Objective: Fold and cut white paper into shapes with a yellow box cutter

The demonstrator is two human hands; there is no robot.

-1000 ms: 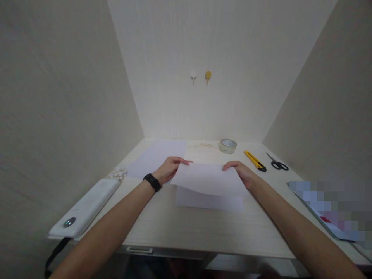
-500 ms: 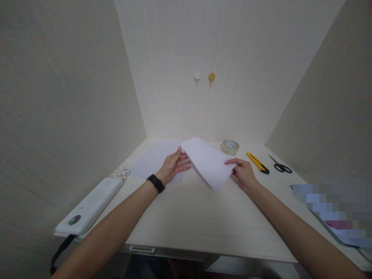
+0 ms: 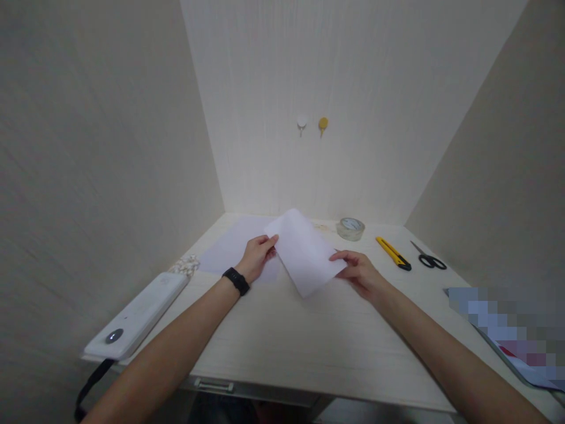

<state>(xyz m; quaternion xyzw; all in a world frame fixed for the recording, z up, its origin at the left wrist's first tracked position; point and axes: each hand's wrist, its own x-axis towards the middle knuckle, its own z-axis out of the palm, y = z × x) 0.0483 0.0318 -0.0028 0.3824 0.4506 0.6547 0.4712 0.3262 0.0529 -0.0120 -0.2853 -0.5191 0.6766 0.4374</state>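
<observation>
A white sheet of paper (image 3: 304, 253) is held up above the desk, tilted and slightly bent, one corner pointing down toward me. My left hand (image 3: 258, 256), with a black band on its wrist, pinches the sheet's left edge between thumb and fingers. At the right corner, my right hand (image 3: 359, 272) grips the paper, fingertips on top and the thumb mostly hidden. Another pale sheet (image 3: 227, 244) lies flat on the desk behind and beneath my left hand.
Right of the paper lie a roll of clear tape (image 3: 351, 229), a yellow box cutter (image 3: 392, 253) and black scissors (image 3: 428, 259). A white device (image 3: 136, 315) and a bundle of pale cord (image 3: 185, 265) sit left. A blurred-out item (image 3: 503, 335) lies at right; two hooks (image 3: 323, 125) hang on the wall.
The held paper has shifted left and turned a little. My left fingers, spread before, have closed on its edge. My right hand has moved left with its corner.
</observation>
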